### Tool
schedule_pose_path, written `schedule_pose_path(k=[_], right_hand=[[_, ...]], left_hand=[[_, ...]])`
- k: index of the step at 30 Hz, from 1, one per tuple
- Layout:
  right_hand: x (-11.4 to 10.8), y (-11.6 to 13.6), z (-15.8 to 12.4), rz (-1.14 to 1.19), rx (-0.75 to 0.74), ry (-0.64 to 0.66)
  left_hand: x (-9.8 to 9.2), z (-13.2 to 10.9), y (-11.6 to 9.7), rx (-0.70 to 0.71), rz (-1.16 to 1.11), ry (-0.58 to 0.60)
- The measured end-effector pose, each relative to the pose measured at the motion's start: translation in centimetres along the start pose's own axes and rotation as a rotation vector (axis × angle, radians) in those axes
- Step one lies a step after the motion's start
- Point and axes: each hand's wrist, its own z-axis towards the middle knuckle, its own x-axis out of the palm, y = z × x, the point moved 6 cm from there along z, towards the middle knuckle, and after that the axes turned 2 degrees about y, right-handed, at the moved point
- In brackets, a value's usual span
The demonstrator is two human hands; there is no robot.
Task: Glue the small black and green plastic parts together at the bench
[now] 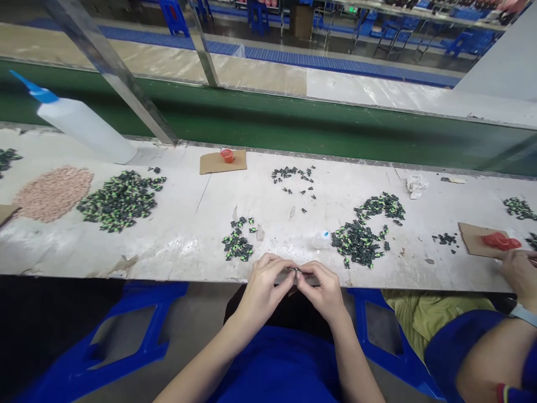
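Left hand and right hand, angled inward, together pinch 1 small dark part.

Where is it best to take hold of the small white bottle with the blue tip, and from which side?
I would grip the small white bottle around its body, coming from the left: the pile of dark green parts lies close on its right, and the blue tip looks too small for a firm hold.
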Motion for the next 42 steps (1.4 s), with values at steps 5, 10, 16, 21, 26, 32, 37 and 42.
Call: schedule_pose_path(k=[5, 10, 16, 21, 26, 32, 37, 42], right_hand=[[-0.4, -1.8, -0.4, 0.134, 0.234, -0.032], [-4.3, -2.6, -1.1, -0.086, 0.245, -0.287], [-9.0, -3.6, -0.6, -0.591, 0.142, -0.59], [-6.2, -3.6, 0.6, -0.596, 0.069, -0.439], [-2.5, -3.4, 1.7, -0.626, 0.138, -0.286], [-1.2, -3.7, 3.2, -0.525, 0.143, -0.32], [-0.3, -2.8, 2.8, -0.122, 0.141, -0.174], [-0.1, -3.1, 1.4, 0.215, 0.276, -0.118]], left_hand=[[-0.1, 0.4, 0.7, 0.013, -0.043, -0.016], [-3.8, 0.9, 2.8, -0.04, 0.083, -0.163], [-8.1, 2.1, 5.9, -0.177, 0.321, -0.332], [-7.6, 4.7, 6.5, -0.126, 0.424, -0.315], [-7.0, 6.2, 6.8, -0.18, 0.558, -0.284], [-6.4, 6.8, 6.8, -0.221, 0.604, -0.211], [-5.0, 7.1, 6.7, -0.125, 0.536, -0.157], [-4.8, 7.1, 7.1, -0.128, 0.566, -0.155]])
